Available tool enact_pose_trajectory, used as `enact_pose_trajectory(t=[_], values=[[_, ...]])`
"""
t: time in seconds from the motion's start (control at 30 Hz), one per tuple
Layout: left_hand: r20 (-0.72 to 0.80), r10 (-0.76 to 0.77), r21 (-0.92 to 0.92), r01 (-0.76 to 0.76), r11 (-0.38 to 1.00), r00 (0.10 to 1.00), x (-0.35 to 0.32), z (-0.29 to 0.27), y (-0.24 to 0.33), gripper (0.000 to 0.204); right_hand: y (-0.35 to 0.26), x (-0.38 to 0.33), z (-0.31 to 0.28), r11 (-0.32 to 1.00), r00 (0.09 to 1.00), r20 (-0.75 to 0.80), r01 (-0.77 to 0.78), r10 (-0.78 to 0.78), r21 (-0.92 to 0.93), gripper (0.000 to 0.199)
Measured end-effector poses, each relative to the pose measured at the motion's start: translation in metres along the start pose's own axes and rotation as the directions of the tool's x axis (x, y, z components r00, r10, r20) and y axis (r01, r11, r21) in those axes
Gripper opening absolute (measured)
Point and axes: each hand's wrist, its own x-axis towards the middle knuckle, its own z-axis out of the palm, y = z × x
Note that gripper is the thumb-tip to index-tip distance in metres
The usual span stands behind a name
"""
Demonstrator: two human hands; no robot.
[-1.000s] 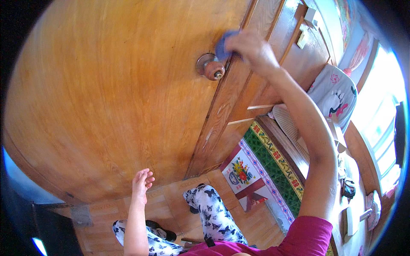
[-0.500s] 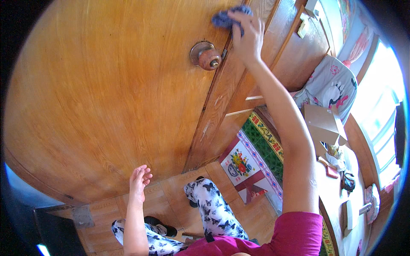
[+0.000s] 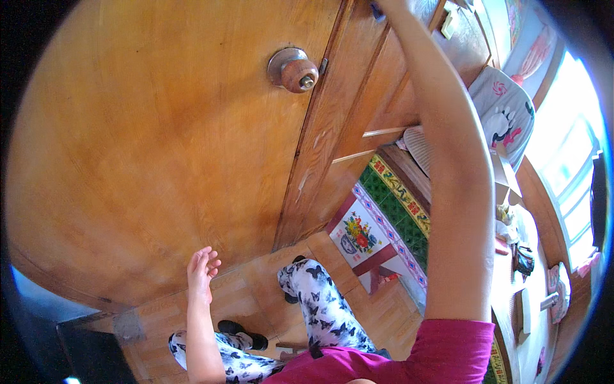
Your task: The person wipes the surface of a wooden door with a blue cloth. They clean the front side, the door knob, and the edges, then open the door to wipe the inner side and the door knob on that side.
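At the top edge, my right hand [image 3: 392,6] is mostly cut off by the picture's rim. A bit of dark blue cloth [image 3: 377,11] shows under it, held against the wooden frame to the right of the door. My right arm stretches up across the picture. Below and left of it is the wooden door [image 3: 173,141], with a round brown doorknob [image 3: 298,72] near its right edge. My left hand [image 3: 202,269] hangs low in front of the door, its fingers loosely bent and apart, with nothing in them.
Beyond my right arm stand a chair with a patterned grey cover [image 3: 508,115] and a white-topped table [image 3: 527,256] bearing several items, beside a bright window [image 3: 569,166]. A low wall panel with a flower picture [image 3: 359,233] borders the tiled floor [image 3: 256,281].
My right hand has moved up and right with the cloth, from the door's edge above the knob onto the frame. My left hand stays nearly where it was.
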Motion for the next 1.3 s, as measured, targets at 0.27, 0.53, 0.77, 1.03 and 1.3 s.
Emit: enact_pose_trajectory(t=[0.27, 0.53, 0.77, 1.03, 1.3], values=[[0.007, 0.007, 0.002, -0.007, 1.000, 1.000, -0.017, 0.005, 0.007, 0.030, -0.018, -0.185, -0.030, 0.990, 0.997, 0.073, 0.018, -0.008, -0.142, 0.042], [0.066, -0.001, 0.081, -0.005, 0.997, 0.998, 0.000, 0.025, 0.000, 0.032, -0.057, -0.381, -0.151, 0.985, 0.729, 0.664, -0.163, 0.163, -0.063, 0.046], [0.041, 0.022, 0.179, -0.029, 0.983, 0.999, 0.003, 0.010, 0.000, 0.031, -0.032, -0.200, -0.100, 0.974, 0.906, 0.404, 0.040, -0.131, 0.224, 0.045], [0.073, 0.006, 0.213, -0.021, 0.977, 0.997, 0.010, 0.026, -0.014, 0.032, 0.018, -0.031, -0.007, 0.987, 0.999, 0.041, 0.020, -0.027, 0.162, 0.038], [0.042, 0.001, 0.213, -0.010, 0.977, 0.999, 0.007, 0.023, -0.012, 0.028, -0.066, -0.314, -0.094, 0.986, 0.933, 0.351, -0.128, 0.084, 0.105, 0.034]])
